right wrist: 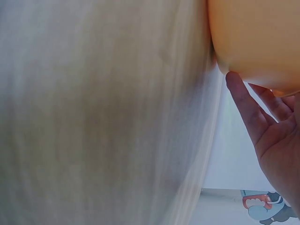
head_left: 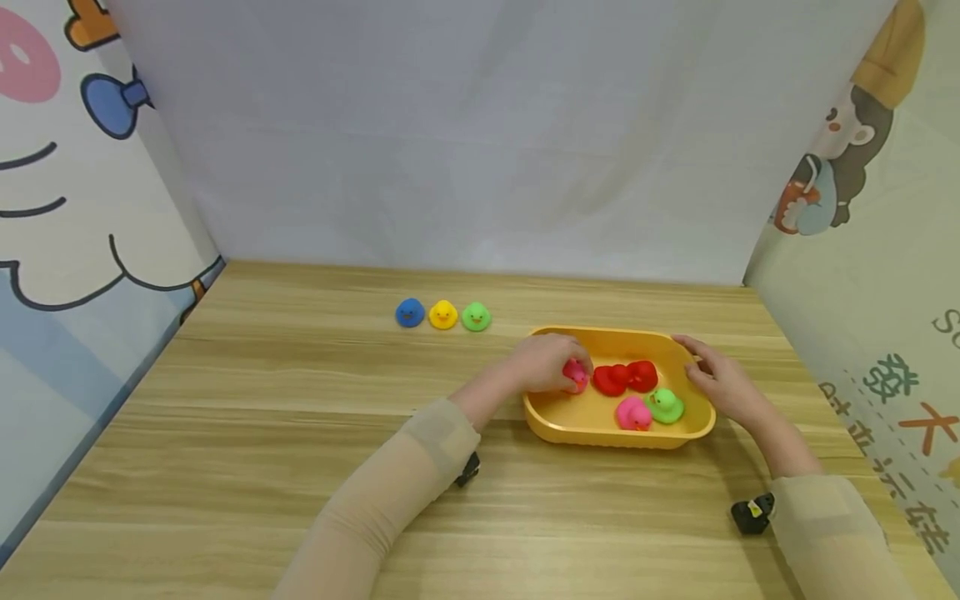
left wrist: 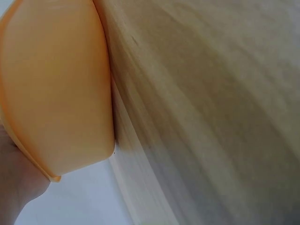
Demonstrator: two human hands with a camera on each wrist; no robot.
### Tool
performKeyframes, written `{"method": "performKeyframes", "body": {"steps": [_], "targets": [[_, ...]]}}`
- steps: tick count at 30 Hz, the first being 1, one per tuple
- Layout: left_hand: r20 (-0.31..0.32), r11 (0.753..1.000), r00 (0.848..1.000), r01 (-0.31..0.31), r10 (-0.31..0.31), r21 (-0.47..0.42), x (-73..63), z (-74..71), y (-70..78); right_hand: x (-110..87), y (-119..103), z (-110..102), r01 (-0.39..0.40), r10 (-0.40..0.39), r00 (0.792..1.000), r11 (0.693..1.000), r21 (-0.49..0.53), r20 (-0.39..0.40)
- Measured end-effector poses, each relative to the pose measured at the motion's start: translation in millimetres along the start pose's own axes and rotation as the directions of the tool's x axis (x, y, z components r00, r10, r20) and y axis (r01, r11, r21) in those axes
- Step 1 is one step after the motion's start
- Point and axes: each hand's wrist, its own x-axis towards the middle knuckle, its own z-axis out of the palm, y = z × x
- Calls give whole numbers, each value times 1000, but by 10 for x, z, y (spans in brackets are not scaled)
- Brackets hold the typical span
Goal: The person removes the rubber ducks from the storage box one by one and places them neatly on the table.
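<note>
- Cloth (head_left: pixel 465 142), pale and plain, hangs behind the table.
- The table (head_left: pixel 247 433), wood-grained, carries everything I handle.
- The orange tub (head_left: pixel 615 438) stands on it, right of middle between my arms.
- My left grip (head_left: pixel 550 364) reaches over the tub's left end, fingers curled and closed on one pink duck (head_left: pixel 577 377); whether that duck touches the tub floor, I cannot tell.
- My right grip (head_left: pixel 726 387) rests at the tub's right end, fingers fairly straight and spread, tips against its outer wall; I hold no duck there.
- A black block (head_left: pixel 752 514) sits at my right cuff, another (head_left: pixel 468 470) at my left.
- Two red ducks (head_left: pixel 642 376) huddle together inside the tub, just beside the pink one.
- Nearer me in the tub, a second pink duck (head_left: pixel 633 412) sits against a green one (head_left: pixel 666 406).
- Beyond the tub and to its left, the blue duck (head_left: pixel 409 312), the yellow duck (head_left: pixel 442 315) and another green duck (head_left: pixel 476 317) line up on the table.
</note>
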Motion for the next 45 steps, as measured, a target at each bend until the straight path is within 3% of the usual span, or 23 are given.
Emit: {"method": "performKeyframes", "body": {"steps": [11,19,32,45], "targets": [[17,990,998,-63,65,-124,-7,-102,-15,-2,-11,-10,4,-4,1000,1000,0,-5],[35,992,998,-55,59,-112,-77,-217,26,-5,-17,-9,-9,9,1000,1000,-21,1],[-38,994,996,-86,84,-60,-228,-420,86,-5,-38,-25,-26,26,1000,1000,-13,8],[-93,995,995,-52,43,-91,-416,-689,137,-2,-25,-22,-6,6,1000,1000,-5,-10]]}}
